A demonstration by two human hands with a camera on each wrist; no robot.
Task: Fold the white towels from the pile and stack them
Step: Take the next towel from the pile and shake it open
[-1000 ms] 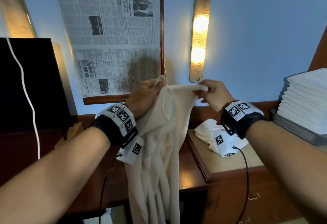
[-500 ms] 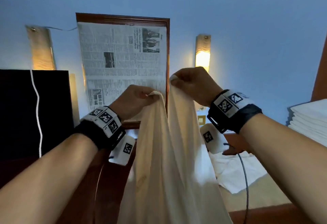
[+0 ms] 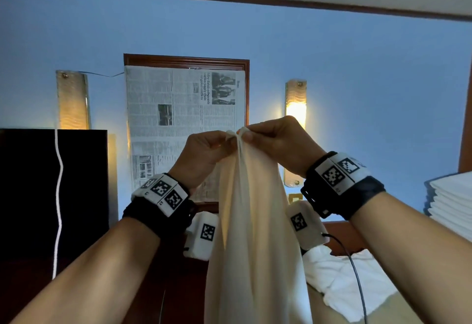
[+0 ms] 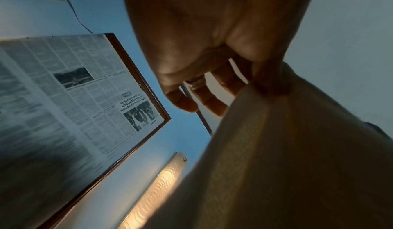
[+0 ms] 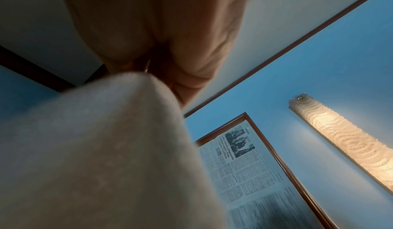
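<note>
While both wrists are raised in front of the blue wall, the left hand (image 3: 204, 156) pinches the top edge of the towel (image 3: 251, 234) between thumb and forefinger; in the left wrist view its other fingers (image 4: 214, 101) hang loosely curled beside the cloth, one wearing a ring. Right hand (image 3: 278, 142) pinches the same gathered edge, its fingertips (image 3: 246, 135) touching those of the left. Towel hangs straight down from the two pinches in long vertical folds, between the forearms. Below the right wrist lies the pile (image 3: 350, 282) of crumpled white towels on a tan surface. Far right of the fingers, at the picture's edge, stands the stack (image 3: 452, 203) of folded towels; in the earliest frame it sat in a grey tray, which cannot be made out at this moment. Since half a second ago the hands have risen and closed together: then they held separate corners with a gap between them. Behind the fingers hangs the framed newspaper (image 3: 184, 119), with the lit wall lamp (image 3: 295, 103) to its right.
</note>
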